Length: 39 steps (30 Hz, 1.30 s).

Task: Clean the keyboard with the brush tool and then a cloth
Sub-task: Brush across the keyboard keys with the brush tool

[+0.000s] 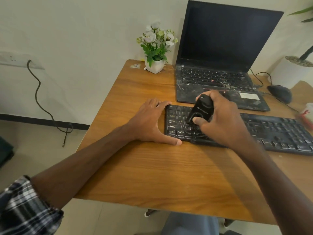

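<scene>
Right hand [223, 119] clamps the light, stiff brush tool [200, 110] mid-frame, bristles on the flat, slide-prone keyboard [271, 131], whose left end the flat, spread left hand [149, 121] steadies.

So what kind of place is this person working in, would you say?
Probably a home office or small office desk. A wooden table against a plain wall holds an open laptop, a separate keyboard being brushed, a wired mouse and a small potted flower.
</scene>
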Motion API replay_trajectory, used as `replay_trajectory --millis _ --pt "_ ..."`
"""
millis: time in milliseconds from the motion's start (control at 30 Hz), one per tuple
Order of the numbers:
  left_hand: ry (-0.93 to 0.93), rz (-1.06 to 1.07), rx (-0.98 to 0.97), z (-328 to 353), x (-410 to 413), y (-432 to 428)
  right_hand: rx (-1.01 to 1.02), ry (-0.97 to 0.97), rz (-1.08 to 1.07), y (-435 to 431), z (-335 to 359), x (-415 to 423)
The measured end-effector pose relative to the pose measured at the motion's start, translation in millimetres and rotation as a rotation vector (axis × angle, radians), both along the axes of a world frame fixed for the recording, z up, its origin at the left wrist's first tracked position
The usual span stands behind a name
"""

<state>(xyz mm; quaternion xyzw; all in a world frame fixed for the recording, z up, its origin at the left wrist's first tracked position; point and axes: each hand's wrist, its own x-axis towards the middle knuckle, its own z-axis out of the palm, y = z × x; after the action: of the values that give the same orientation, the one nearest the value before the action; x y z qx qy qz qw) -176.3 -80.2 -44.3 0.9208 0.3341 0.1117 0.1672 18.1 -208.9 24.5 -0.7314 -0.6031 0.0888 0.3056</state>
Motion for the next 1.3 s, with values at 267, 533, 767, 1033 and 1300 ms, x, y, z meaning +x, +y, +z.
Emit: replay_trajectory --millis 267,533,767,1033,1300 --pt "-0.056 -0.008 0.010 -3.8 0.1 3.1 0.062 0.043 0.102 23.1 -10.3 -39.4" --pt "-0.033 -0.007 -0.049 -2.2 -2.0 3.8 0.042 0.173 -0.020 21.4 13.8 -6.0" --pt "-0.085 -0.010 -0.042 -3.4 -0.8 6.1 0.060 -0.071 0.095 24.6 -11.1 -48.8" --pt "-0.058 -0.011 -0.045 -3.6 -1.9 6.7 0.050 0.052 -0.048 22.2 10.0 -19.8" --pt "-0.079 -0.015 -0.026 -6.4 0.6 8.9 0.081 0.109 0.097 34.2 3.7 -42.7"
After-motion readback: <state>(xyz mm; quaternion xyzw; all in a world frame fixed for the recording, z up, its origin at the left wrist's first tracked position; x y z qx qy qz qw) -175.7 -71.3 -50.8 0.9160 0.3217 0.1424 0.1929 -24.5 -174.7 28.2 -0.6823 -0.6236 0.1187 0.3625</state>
